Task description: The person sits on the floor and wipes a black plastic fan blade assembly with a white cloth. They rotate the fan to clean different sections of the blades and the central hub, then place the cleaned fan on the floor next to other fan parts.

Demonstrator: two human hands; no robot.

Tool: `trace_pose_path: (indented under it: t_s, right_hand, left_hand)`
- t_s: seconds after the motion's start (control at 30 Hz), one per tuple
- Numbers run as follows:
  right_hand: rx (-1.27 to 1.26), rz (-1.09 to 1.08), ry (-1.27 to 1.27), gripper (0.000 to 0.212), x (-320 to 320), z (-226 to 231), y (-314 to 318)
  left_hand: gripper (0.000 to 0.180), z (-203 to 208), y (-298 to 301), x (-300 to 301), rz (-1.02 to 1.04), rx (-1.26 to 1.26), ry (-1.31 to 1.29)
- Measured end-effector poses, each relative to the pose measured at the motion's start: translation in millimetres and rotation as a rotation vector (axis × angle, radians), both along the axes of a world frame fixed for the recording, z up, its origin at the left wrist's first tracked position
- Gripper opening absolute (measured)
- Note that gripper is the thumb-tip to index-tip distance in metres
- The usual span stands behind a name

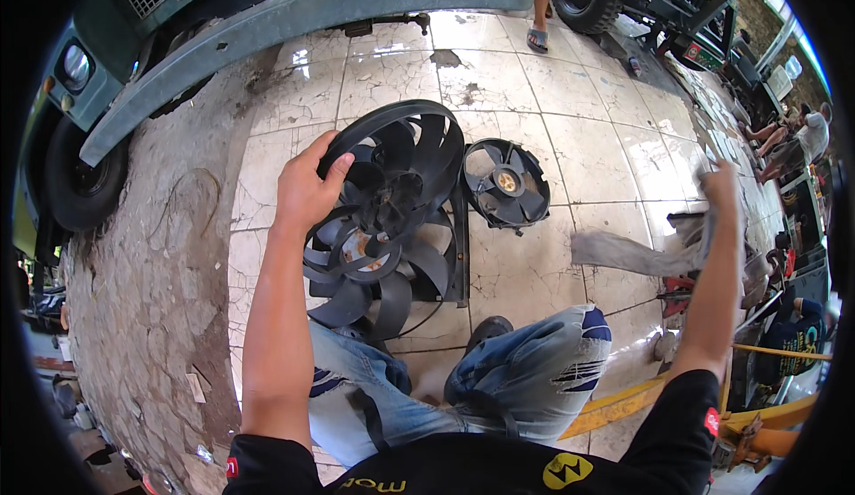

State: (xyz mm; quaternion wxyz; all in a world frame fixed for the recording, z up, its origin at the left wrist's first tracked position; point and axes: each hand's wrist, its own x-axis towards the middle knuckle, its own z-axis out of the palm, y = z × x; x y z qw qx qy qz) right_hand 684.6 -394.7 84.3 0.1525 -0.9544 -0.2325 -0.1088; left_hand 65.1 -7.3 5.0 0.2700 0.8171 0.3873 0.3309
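Observation:
My left hand (312,179) grips the rim of a black ringed fan wheel (441,143), thumb on the inner side and fingers around the outside. The wheel is tilted up, its blades and hub facing me. Behind and below it lies a larger black radiator fan (392,295) with curved blades and a rusty centre, partly covered by the wheel. A smaller round fan (508,183) rests on the tiles just right of them. Out to the right, my right hand (720,183) is closed on a grey cloth (628,253) that trails leftward, slightly blurred.
I sit low on cracked white tiles (534,268), knees bent in torn jeans. A vehicle's grey bumper (356,1) spans the upper left. A person's legs (541,5) stand near a black tyre (592,1). Yellow metal bars (614,406) and other people sit at the right.

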Motion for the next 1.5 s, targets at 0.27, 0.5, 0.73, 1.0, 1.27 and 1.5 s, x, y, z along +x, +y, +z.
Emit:
trace_pose_path:
  t_s: [0.27, 0.5, 0.73, 1.0, 1.27, 1.5]
  right_hand:
    - [-0.173, 0.415, 1.214, 0.035, -244.5, -145.1, 168.3]
    - [1.123, 0.324, 1.336, 0.042, -231.3, -132.8, 276.3]
    - [1.828, 0.022, 1.238, 0.068, -115.1, -81.5, 318.3]
    - [1.992, -0.541, 1.323, 0.080, -117.8, -291.3, 227.2]
    - [1.953, 0.286, 1.378, 0.045, -121.4, -288.1, 229.0]
    - [1.839, 0.004, 1.477, 0.035, -157.8, -307.7, 213.4]
  left_hand:
    - [0.049, 8.5, -4.3, -2.7, -0.003, -0.081, -0.008]
    - [0.043, 9.9, -10.6, -5.5, -0.015, -0.017, -0.016]
    - [0.039, 7.0, -5.4, -17.4, 0.011, -0.013, -0.054]
    - [0.043, 0.2, -6.0, -27.2, 0.028, -0.117, -0.084]
    - [0.052, 5.1, -12.2, -30.4, 0.031, -0.121, 0.020]
    - [0.039, 0.9, -11.9, -24.1, 0.036, -0.073, -0.064]
